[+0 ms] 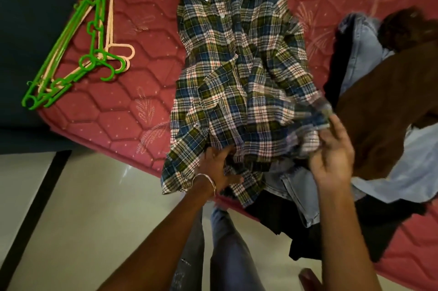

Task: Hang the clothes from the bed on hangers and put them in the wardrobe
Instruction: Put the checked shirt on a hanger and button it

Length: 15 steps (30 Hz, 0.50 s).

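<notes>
Shirt lies flat on the bed, long axis running twelve to six, collar far, hem at both hands. Left hand grips the hem; right hand, fingers loosely spread, touches a blurred sleeve end. Soft woven plaid, wrinkled. Hangers, thin rigid plastic, lie at ten o'clock, nearer the left hand.

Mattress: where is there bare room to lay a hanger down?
Bare mattress lies between the hanger pile and the plaid shirt, and beyond the shirt's collar at upper right. The right side is crowded with the heaped clothes.
</notes>
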Available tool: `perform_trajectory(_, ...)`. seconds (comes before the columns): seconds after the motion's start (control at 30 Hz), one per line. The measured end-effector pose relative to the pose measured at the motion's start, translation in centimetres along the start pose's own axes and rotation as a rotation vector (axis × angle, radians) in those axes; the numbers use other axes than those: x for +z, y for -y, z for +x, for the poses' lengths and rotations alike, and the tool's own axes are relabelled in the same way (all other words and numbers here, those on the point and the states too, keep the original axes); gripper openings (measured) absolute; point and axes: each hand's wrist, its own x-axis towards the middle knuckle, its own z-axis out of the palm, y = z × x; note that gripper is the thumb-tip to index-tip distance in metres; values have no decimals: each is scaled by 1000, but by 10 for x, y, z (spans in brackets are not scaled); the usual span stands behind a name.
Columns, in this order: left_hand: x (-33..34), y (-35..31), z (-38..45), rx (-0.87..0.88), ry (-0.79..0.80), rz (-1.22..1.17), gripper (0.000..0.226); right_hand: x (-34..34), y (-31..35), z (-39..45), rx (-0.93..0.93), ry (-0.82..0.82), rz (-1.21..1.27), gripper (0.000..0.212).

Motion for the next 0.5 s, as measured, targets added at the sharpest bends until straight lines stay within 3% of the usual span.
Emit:
perform_trajectory(0.07, -15, -12, -2, 74, -23, -55, 100, 32, -16, -16, 43, 252, -142, 39)
perform_trajectory(0.13, -28, -21, -4, 182, -37, -686, 86, 53, -33, -34, 141, 522, -204, 41)
perform_trajectory(0.2, -35, -24, -4, 101, -76, -1220, 51, 58, -46, -47, 197, 686, -316, 45)
perform_trajectory(0.27, -45, -22, -4, -21, -136, -1355, 16, 56, -54, -52, 173, 679, -458, 46)
perform_trajectory(0.3, -50, -18, -4, -79, -173, -1383, 12, 51, -58, -53, 130, 632, -520, 45)
perform_trajectory(0.43, -73, 4, -4, -311, -381, -1448, 24, 24, -63, -53, -111, 313, -613, 30)
perform_trajectory(0.5, -90, 6, -8, -288, -367, -1389, 26, 22, -62, -53, -180, 296, -723, 18)
